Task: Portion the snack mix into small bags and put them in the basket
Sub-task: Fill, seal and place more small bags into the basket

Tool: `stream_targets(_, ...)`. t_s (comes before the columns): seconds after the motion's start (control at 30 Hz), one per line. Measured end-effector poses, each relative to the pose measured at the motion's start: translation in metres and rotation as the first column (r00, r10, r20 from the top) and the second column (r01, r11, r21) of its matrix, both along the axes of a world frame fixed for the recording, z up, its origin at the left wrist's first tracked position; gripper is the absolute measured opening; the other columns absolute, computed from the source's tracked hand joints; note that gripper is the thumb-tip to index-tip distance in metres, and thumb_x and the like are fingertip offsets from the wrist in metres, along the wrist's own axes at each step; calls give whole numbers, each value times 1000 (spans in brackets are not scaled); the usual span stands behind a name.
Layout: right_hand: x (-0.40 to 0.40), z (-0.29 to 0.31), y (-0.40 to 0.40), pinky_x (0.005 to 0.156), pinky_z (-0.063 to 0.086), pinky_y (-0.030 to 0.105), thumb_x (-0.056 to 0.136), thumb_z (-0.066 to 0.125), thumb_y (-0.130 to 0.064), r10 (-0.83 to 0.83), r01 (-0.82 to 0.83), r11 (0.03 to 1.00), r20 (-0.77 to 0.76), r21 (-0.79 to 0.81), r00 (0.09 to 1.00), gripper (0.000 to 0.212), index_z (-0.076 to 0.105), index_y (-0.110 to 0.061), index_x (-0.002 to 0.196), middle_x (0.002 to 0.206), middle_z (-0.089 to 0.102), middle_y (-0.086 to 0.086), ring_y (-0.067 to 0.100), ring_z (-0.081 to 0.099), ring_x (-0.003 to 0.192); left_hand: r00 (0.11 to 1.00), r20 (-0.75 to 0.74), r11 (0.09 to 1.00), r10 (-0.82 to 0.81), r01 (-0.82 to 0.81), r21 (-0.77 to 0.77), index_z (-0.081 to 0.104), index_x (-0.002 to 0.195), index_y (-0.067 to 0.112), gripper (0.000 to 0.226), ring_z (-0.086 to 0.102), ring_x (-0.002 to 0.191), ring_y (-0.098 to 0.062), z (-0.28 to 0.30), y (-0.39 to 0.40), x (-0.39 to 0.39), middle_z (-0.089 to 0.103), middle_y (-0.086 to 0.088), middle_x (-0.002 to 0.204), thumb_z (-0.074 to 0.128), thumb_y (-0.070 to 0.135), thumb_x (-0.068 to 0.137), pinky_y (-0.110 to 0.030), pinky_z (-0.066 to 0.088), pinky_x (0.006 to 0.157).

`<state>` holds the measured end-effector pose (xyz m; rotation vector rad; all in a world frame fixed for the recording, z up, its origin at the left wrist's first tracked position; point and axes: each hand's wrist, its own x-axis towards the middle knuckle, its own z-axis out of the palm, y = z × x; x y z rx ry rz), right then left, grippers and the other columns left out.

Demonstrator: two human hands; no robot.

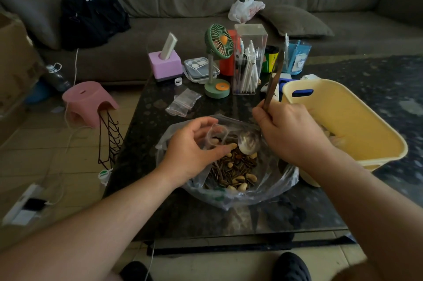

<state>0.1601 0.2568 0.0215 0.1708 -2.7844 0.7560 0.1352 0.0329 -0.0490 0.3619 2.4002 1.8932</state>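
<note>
A large clear plastic bag (281, 180) lies open on the dark table, holding a snack mix (233, 170) of sunflower seeds and pale nuts. My left hand (192, 150) pinches a small clear zip bag (216, 135) open above the mix. My right hand (290, 134) grips the handle of a metal spoon (248, 142), whose bowl hangs just beside the small bag's mouth. A yellow basket (357, 120) stands at the right, close behind my right hand; something pale lies inside it, mostly hidden.
Several empty small zip bags (183, 102) lie behind the big bag. Further back stand a green desk fan (217, 60), a clear pen holder (248, 60), a pink tissue box (164, 63) and a flat lidded container (200, 69). A pink stool (88, 102) sits left of the table.
</note>
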Motion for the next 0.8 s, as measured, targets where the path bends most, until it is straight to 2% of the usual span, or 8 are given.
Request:
stream_targets(0.13, -2, 0, 2, 61, 43, 33, 109, 46, -40, -16, 15, 999, 54, 31, 998, 31, 65, -18, 98, 75, 60, -5, 17, 59, 71, 1000, -10, 1000, 23, -23, 13, 64, 127, 23, 66, 72, 112, -3, 1, 1, 0, 77, 13, 119, 93, 29, 67, -29, 60, 97)
stream_targets(0.27, -4, 1, 2, 60, 40, 31, 108, 46, -46, -12, -11, 993, 194, 113, 981, 33, 64, -19, 101, 79, 58, -6, 9, 54, 71, 998, 26, 997, 52, -54, 55, 66, 126, 20, 56, 74, 109, -7, 3, -1, -5, 79, 11, 115, 91, 12, 76, -24, 61, 88)
stream_targets(0.4, -1, 3, 3, 81, 49, 38, 109, 43, -45, 4, -51, 988, 306, 143, 952, 30, 64, -24, 113, 99, 64, 1, 22, 59, 91, 987, 159, 996, 14, -28, 86, 68, 123, 21, 65, 77, 100, -19, 6, -1, -5, 81, 2, 111, 92, 31, 63, -41, 61, 92)
stream_targets(0.47, 1, 3, 4, 85, 52, 42, 109, 41, -44, 19, -76, 981, 304, 177, 952, 28, 63, -26, 113, 100, 65, 2, 26, 61, 95, 963, 260, 992, -67, 37, 120, 69, 122, 19, 64, 77, 96, -20, 11, -2, -2, 81, -3, 109, 89, 29, 62, -42, 61, 89)
stream_targets(0.57, 3, 2, 5, 79, 51, 40, 109, 41, -45, 45, -110, 977, 325, 185, 944, 23, 56, -32, 97, 90, 61, -4, 22, 61, 88, 853, 484, 977, -195, 123, 177, 70, 120, 18, 56, 77, 103, -21, 17, -4, 3, 81, -2, 111, 86, 18, 67, -43, 64, 81)
stream_targets(0.63, 5, -1, 5, 73, 46, 35, 109, 41, -44, 60, -136, 971, 351, 195, 934, 26, 52, -35, 88, 85, 58, -7, 17, 59, 82, 776, 588, 973, -230, 167, 159, 71, 119, 17, 52, 76, 108, -23, 16, -6, 7, 80, -4, 115, 86, 15, 69, -51, 64, 83)
stream_targets(0.7, 7, -2, 4, 67, 41, 30, 110, 41, -44, 80, -161, 967, 365, 198, 928, 29, 49, -36, 83, 84, 58, -8, 9, 56, 78, 723, 649, 971, -236, 203, 126, 73, 118, 15, 47, 73, 115, -28, 14, -8, 9, 78, -8, 120, 86, 15, 74, -60, 62, 89)
stream_targets(0.8, 10, -5, 1, 63, 37, 26, 109, 44, -42, 104, -170, 972, 353, 162, 930, 34, 47, -34, 77, 80, 56, -10, 6, 52, 74, 693, 685, 972, -225, 208, 109, 74, 122, 14, 40, 68, 122, -27, 9, -7, 11, 78, -8, 122, 84, 14, 83, -62, 61, 90)
